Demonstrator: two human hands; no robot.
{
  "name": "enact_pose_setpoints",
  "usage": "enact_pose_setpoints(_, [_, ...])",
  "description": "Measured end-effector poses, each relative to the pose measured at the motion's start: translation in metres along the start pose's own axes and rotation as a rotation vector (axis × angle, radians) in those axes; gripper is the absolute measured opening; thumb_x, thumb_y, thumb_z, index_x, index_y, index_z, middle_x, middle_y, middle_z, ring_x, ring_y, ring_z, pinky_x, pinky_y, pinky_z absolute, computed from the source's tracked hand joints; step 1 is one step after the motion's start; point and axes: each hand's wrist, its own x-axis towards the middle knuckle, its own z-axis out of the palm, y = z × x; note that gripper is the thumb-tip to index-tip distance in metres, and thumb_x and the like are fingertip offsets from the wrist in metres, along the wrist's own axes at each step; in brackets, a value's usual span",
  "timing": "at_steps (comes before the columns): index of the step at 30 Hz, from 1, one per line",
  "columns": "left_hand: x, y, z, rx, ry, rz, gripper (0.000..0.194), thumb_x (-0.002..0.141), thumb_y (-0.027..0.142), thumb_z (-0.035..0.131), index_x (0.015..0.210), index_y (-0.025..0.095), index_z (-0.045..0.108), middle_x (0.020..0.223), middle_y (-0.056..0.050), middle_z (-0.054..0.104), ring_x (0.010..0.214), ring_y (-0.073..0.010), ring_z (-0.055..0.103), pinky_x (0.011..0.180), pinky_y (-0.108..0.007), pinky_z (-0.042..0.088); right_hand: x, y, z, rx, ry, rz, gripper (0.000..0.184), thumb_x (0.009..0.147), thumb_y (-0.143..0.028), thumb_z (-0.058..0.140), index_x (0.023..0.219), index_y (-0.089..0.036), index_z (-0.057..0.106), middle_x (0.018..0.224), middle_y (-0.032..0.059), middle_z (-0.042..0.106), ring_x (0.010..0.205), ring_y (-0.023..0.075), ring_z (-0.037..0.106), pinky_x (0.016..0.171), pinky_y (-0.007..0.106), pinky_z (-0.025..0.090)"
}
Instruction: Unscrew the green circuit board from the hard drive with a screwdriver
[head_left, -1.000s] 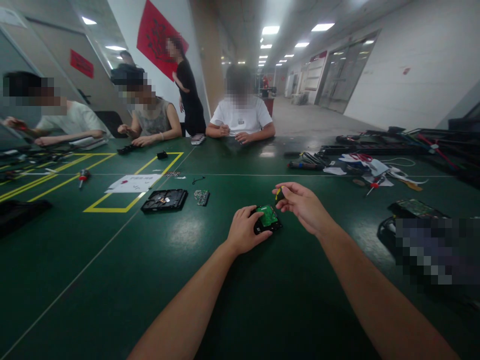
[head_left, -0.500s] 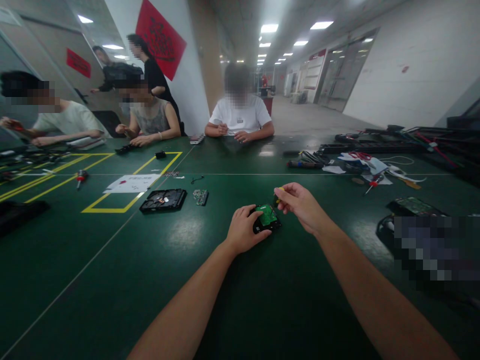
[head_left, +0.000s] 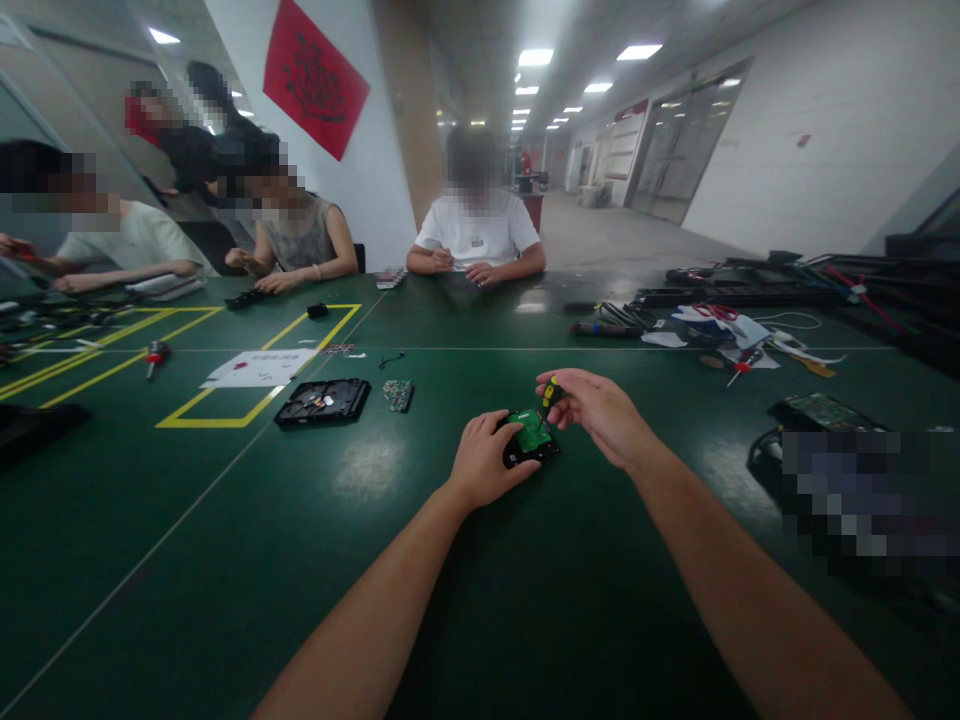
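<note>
In the head view, a hard drive [head_left: 534, 436] with a green circuit board on top lies on the green table in front of me. My left hand [head_left: 478, 460] grips it from the left, thumb at the near edge and fingers over the far edge and board. A small yellow-and-black screwdriver [head_left: 553, 394] is held in my right hand [head_left: 600, 412] above the drive's right part. Its shaft slants down toward the board; whether the tip sits in a screw is too small to tell.
Left of the drive lie a small circuit board [head_left: 397, 396] and a black casing [head_left: 322, 403]. Farther left are a white sheet [head_left: 259, 369] and a red-handled screwdriver [head_left: 156, 356]. Cables and tools [head_left: 742, 330] clutter the back right. A person [head_left: 478, 235] sits opposite; others are at left.
The screwdriver in my right hand has tilted, showing more of its handle, and its shaft now points at the board. My left hand stays on the drive. People behind have shifted.
</note>
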Motion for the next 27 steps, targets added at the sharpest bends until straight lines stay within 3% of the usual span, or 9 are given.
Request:
enact_pose_setpoints(8, [0.0, -0.001, 0.001, 0.011, 0.003, 0.015, 0.065, 0.083, 0.061, 0.076, 0.135, 0.024, 0.066, 0.148, -0.013, 0.056, 0.137, -0.0351, 0.051, 0.116, -0.053, 0.04, 0.003, 0.005, -0.002, -0.101, 0.08, -0.027, 0.038, 0.082, -0.051, 0.081, 0.092, -0.02, 0.063, 0.072, -0.0007, 0.063, 0.06, 0.0136, 0.06, 0.051, 0.025, 0.045])
enact_pose_setpoints(14, [-0.001, -0.001, 0.001, 0.015, 0.003, 0.005, 0.065, 0.083, 0.061, 0.076, 0.137, 0.026, 0.065, 0.148, -0.012, 0.056, 0.136, -0.0355, 0.051, 0.115, -0.055, 0.041, 0.001, -0.001, -0.004, -0.083, 0.054, -0.036, 0.027, 0.085, -0.043, 0.077, 0.095, -0.02, 0.067, 0.079, 0.002, 0.068, 0.063, 0.014, 0.062, 0.051, 0.025, 0.045])
enact_pose_setpoints(20, [-0.001, -0.001, 0.001, 0.003, 0.003, 0.002, 0.065, 0.083, 0.062, 0.076, 0.136, 0.026, 0.066, 0.147, -0.012, 0.056, 0.136, -0.0358, 0.051, 0.115, -0.055, 0.041, 0.001, -0.005, -0.005, -0.065, 0.058, -0.019, 0.022, 0.091, -0.032, 0.062, 0.103, -0.021, 0.076, 0.11, 0.0094, 0.075, 0.06, 0.0121, 0.063, 0.046, 0.025, 0.041])
enact_pose_setpoints(27, [0.0, -0.001, 0.001, 0.0, 0.007, 0.003, 0.065, 0.082, 0.06, 0.078, 0.136, 0.027, 0.065, 0.147, -0.012, 0.056, 0.136, -0.0358, 0.051, 0.115, -0.055, 0.041, 0.0, -0.003, -0.004, -0.103, 0.054, -0.053, 0.02, 0.089, -0.037, 0.068, 0.097, -0.02, 0.075, 0.101, 0.0076, 0.075, 0.057, 0.0102, 0.058, 0.044, 0.023, 0.038])
